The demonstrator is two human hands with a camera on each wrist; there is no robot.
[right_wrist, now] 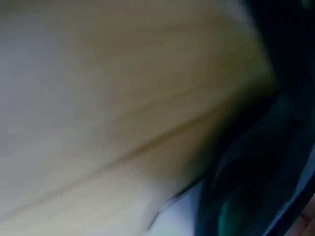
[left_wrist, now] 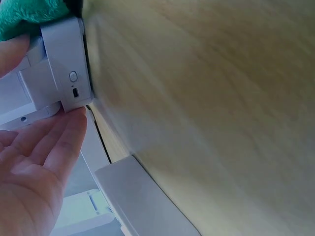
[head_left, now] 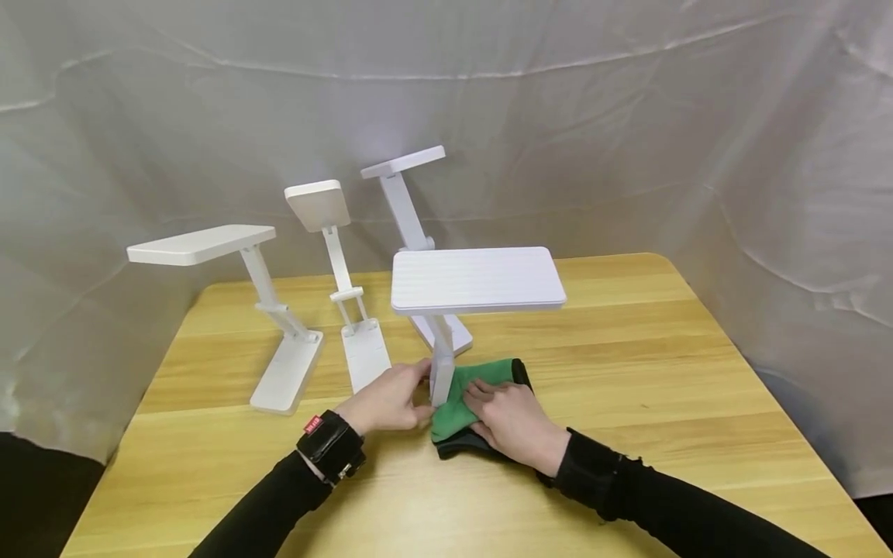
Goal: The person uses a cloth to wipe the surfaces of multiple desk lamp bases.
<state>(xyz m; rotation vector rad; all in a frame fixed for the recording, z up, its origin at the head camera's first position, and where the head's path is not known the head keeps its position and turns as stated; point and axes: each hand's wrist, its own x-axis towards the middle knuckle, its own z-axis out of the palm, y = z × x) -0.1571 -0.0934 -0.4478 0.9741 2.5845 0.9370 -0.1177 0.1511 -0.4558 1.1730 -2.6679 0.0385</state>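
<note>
A white desk lamp (head_left: pixel 477 279) with a flat rectangular head stands in front of me. My left hand (head_left: pixel 392 397) steadies its base, thumb on one side and fingers on the other. In the left wrist view the base's end (left_wrist: pixel 69 69) shows a small button and a port, with fingertips right at its edge. My right hand (head_left: pixel 516 418) grips a green cloth (head_left: pixel 453 415) with black on its other side, bunched against the base. The cloth covers much of the base. The right wrist view is blurred, with dark cloth (right_wrist: pixel 256 162) filling its right side.
Three more white lamps stand behind and to the left: one at the far left (head_left: pixel 286 372), a middle one (head_left: pixel 366 353) and one at the back (head_left: pixel 405 209). All are on a wooden table (head_left: pixel 663 372) with grey fabric (head_left: pixel 628 139) hanging around it.
</note>
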